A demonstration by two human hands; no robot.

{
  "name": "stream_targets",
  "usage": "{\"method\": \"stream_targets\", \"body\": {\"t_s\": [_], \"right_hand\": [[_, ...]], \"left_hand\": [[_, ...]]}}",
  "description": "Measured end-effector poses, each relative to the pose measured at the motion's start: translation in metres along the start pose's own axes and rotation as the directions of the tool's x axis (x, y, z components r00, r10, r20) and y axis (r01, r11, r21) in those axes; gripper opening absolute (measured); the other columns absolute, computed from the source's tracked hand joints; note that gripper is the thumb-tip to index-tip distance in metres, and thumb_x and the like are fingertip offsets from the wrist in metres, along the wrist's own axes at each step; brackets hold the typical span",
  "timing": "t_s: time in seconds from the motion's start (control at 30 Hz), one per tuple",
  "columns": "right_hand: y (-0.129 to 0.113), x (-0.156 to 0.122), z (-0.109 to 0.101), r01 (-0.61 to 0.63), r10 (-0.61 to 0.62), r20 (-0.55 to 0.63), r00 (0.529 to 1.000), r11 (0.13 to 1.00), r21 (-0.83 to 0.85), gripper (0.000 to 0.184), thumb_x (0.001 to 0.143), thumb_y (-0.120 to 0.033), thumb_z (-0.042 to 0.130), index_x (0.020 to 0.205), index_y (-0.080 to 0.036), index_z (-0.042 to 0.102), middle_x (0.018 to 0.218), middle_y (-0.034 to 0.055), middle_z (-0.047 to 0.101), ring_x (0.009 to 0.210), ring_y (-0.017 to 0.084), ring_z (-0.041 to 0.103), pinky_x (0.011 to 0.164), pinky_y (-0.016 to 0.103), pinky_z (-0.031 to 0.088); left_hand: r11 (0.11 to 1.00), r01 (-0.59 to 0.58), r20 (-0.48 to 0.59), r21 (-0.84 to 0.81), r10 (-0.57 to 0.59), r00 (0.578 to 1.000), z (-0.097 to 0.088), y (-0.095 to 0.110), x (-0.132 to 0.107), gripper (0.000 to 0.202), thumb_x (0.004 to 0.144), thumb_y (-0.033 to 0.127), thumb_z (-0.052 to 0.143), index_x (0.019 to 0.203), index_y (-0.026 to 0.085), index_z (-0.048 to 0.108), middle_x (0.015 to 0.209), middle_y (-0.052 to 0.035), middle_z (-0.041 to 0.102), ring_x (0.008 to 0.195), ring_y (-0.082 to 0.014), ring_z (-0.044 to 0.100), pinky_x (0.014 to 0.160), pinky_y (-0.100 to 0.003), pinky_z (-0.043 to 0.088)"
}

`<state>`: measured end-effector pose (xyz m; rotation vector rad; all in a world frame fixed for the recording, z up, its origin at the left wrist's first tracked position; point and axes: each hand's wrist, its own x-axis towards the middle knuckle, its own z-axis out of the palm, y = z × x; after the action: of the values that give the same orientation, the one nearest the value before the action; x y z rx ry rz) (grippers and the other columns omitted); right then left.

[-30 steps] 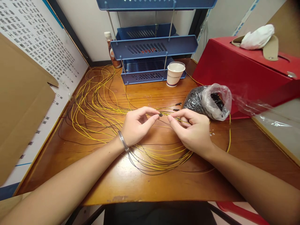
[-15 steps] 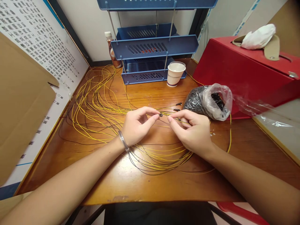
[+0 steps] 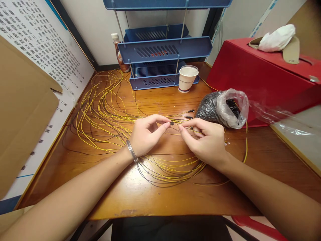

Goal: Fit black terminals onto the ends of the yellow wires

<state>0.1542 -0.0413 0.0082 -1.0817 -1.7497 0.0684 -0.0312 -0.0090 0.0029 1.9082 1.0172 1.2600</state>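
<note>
My left hand (image 3: 146,134) pinches a small black piece (image 3: 172,123) between thumb and forefinger over the wooden desk (image 3: 155,197). A few centimetres to its right, my right hand (image 3: 205,140) pinches the end of a thin yellow wire (image 3: 187,128), its tip pointing at the black piece. A loose tangle of yellow and black wires (image 3: 105,117) spreads across the desk under and to the left of both hands. Two more black-tipped wire ends (image 3: 190,114) lie just beyond my right hand.
A clear plastic bag of small black parts (image 3: 222,107) lies right of my hands, against a red box (image 3: 263,77). A paper cup (image 3: 187,78), a blue tiered tray rack (image 3: 163,53) and a bottle (image 3: 120,53) stand at the back. Cardboard (image 3: 22,110) leans at left.
My right hand has edged slightly left towards the black piece. Otherwise nothing has moved.
</note>
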Motion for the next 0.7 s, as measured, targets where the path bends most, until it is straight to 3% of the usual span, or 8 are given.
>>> {"method": "stream_targets", "body": {"t_s": [0.43, 0.7], "right_hand": [[0.0008, 0.0017, -0.0015, 0.050, -0.050, 0.018, 0.999, 0.998, -0.045, 0.006, 0.078, -0.011, 0.069, 0.073, -0.014, 0.070, 0.046, -0.0083, 0.040, 0.040, 0.005, 0.030, 0.040, 0.022, 0.024], [0.0008, 0.0001, -0.0010, 0.000, 0.001, 0.021, 1.000, 0.999, -0.054, 0.005, 0.078, -0.013, 0.067, 0.074, -0.015, 0.070, 0.046, -0.0069, 0.045, 0.039, 0.006, 0.030, 0.040, 0.022, 0.024]], "left_hand": [[1.000, -0.011, 0.014, 0.016, 0.011, 1.000, -0.0003, 0.0006, 0.0007, 0.010, 0.084, 0.025, 0.073, 0.086, 0.015, 0.075, 0.065, 0.0006, 0.070, 0.044, -0.0046, 0.044, 0.041, -0.019, 0.033], [1.000, -0.001, 0.015, 0.019, 0.001, 1.000, -0.0009, 0.0011, 0.0005, 0.010, 0.084, 0.026, 0.074, 0.086, 0.016, 0.075, 0.069, -0.0006, 0.073, 0.044, -0.0052, 0.046, 0.043, -0.019, 0.035]]}}
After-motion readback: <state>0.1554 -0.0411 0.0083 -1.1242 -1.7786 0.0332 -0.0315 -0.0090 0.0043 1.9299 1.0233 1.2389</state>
